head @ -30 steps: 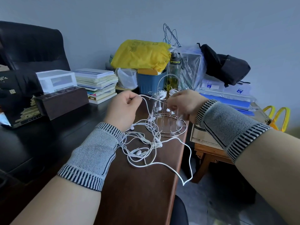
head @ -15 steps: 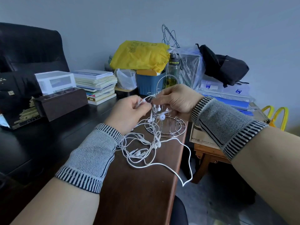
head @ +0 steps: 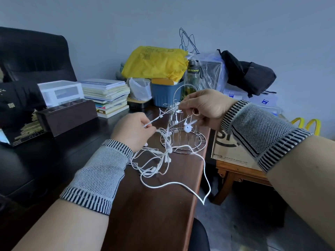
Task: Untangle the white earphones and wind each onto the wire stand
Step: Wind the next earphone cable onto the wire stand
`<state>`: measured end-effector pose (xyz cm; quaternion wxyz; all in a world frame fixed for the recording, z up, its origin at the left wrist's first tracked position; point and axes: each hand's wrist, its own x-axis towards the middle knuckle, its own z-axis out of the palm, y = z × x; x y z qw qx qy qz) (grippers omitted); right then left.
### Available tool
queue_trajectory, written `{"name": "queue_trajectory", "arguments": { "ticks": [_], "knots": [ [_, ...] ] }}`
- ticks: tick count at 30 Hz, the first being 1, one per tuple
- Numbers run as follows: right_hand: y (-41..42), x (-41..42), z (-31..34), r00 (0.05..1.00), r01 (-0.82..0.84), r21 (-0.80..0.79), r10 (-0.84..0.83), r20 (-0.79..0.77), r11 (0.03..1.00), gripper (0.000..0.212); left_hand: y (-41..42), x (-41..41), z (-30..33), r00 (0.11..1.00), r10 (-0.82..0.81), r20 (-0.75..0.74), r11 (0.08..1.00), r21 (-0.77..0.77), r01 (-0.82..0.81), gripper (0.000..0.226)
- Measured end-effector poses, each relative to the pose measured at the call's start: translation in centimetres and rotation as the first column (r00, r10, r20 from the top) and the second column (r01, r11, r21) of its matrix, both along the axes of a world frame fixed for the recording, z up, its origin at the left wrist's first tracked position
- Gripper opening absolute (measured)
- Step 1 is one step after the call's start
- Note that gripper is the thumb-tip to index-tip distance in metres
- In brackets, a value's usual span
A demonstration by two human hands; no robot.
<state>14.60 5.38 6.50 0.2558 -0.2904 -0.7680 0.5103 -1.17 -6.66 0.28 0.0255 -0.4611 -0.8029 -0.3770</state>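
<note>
White earphones point(head: 159, 160) in tangled heap on brown bench point(head: 155, 214), just in front of wire stand point(head: 183, 140), some strands draped on stand's near side. One long cable loop trailing off bench's right edge. Left hand point(head: 133, 132) pinching taut cable strand between thumb and fingertips, above the heap. Right hand point(head: 204, 105) pinching same strand's other end at stand's upper part, fingers curled; one earbud point(head: 187, 128) dangling just below it, in front of stand bars. Both wrists in grey knit wrist bands point(head: 101, 176) with striped edges. Behind stand: blue bin point(head: 163, 96), yellow bag point(head: 155, 62) on top, dark bottle point(head: 193, 77), clear plastic bag point(head: 212, 69), black bag point(head: 250, 73). Left: stack of books point(head: 107, 96), white drawer box point(head: 60, 91), dark wooden tray point(head: 67, 115), black leather chair point(head: 34, 55). Right of bench: cardboard box point(head: 233, 151) on low wooden table point(head: 235, 171).
</note>
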Motion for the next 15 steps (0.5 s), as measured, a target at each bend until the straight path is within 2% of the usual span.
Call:
{"name": "queue_trajectory", "arguments": {
  "ticks": [2,5,9,13,15],
  "knots": [
    [-0.2,-0.1,0.0,0.999,0.000,-0.074,-0.003,-0.044,0.997,0.020,-0.2,-0.2,0.2,1.000,0.019,-0.023,1.000,0.007,-0.019,0.008],
    [-0.4,-0.2,0.1,0.990,-0.041,-0.181,0.015,-0.142,0.983,0.020,-0.2,-0.2,0.5,0.998,0.009,-0.067,1.000,0.001,-0.009,0.016],
    [-0.5,-0.3,0.2,0.974,-0.103,-0.287,0.038,-0.223,0.953,0.013,0.0,-0.4,0.4,0.999,-0.047,-0.001,0.999,0.018,0.047,0.020],
    [0.4,-0.4,-0.1,0.986,-0.072,-0.187,0.041,-0.162,0.980,0.018,-0.1,-0.2,0.8,0.999,-0.044,0.001,0.999,0.020,0.044,0.021],
    [0.7,-0.4,-0.3,0.999,-0.030,0.038,0.029,0.015,0.999,0.016,-0.1,0.1,1.0,0.998,-0.054,0.021,0.998,0.029,0.054,0.021]
  ]
}}
